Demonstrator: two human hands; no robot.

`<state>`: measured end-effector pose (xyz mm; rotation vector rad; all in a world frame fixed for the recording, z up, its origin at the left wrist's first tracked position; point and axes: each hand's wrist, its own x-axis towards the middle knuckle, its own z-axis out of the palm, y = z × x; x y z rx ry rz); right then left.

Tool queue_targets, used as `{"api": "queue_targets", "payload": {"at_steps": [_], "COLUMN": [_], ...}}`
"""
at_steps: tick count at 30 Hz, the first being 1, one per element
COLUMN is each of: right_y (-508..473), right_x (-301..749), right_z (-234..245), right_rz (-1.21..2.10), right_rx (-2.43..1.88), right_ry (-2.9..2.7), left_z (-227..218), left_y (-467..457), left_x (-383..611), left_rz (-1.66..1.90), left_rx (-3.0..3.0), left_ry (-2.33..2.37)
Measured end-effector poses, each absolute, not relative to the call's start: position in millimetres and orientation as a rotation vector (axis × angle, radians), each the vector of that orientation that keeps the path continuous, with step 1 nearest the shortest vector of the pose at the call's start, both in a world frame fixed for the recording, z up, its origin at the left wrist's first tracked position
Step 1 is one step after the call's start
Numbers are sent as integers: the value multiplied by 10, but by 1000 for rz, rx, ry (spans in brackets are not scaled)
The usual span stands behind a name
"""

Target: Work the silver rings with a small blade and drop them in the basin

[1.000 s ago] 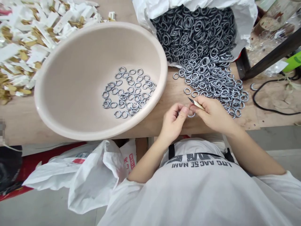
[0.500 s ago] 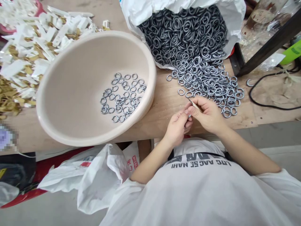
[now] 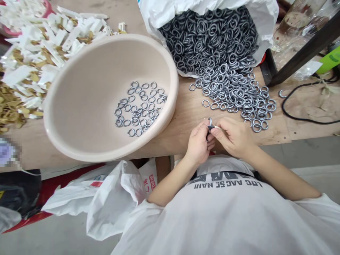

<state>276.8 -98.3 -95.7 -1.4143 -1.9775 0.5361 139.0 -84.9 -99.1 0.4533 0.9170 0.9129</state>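
My left hand (image 3: 198,144) pinches a small grey metal ring (image 3: 210,122) between its fingertips, above the table's front edge. My right hand (image 3: 233,138) grips a small craft knife (image 3: 215,127) with a pale handle. Its dark blade touches the ring, and the fingers of both hands hide most of the blade. The hands nearly touch each other. A heap of similar rings (image 3: 233,94) lies just beyond my right hand, spilling from a white plastic bag (image 3: 265,24). A beige plastic basin (image 3: 79,95) to the left holds several rings (image 3: 139,108).
The wooden workbench (image 3: 183,120) carries a pile of white and gold pieces (image 3: 34,65) at the left. A black cable (image 3: 292,113), a dark metal bar (image 3: 300,60) and a green object (image 3: 329,60) lie at the right. A white plastic bag (image 3: 114,202) sits below the bench.
My hands have drawn closer together. The ring has risen from below the fingers to above them, and the knife's blade has swung down onto it. The view has shifted slightly.
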Motion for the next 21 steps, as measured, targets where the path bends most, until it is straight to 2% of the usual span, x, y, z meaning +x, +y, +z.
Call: {"api": "queue_targets", "payload": {"at_steps": [5,8,11,16,21], "right_y": [-963,-831,-627,-249,-20], "right_x": [2796,2898,2958,2742,2596], "right_z": [-980,-1027,-1052,-1056,-1049], "right_rz": [593,603,510,266,256], "right_rx": [-1399,-1551,-1730,-1805,-1893], "right_ry": [-1967,-1843,-1810,-2100,-2178], "left_z": [-1007,-1011,-992,-1005,-1069], "left_y": [-892,-965,-976,-818,-717], "left_x": [1356,1302,1213,1021,878], "left_rz": [917,836,803,906,971], "left_rx": [503,631,654,500,451], "left_ry": [894,791,728,806,833]}}
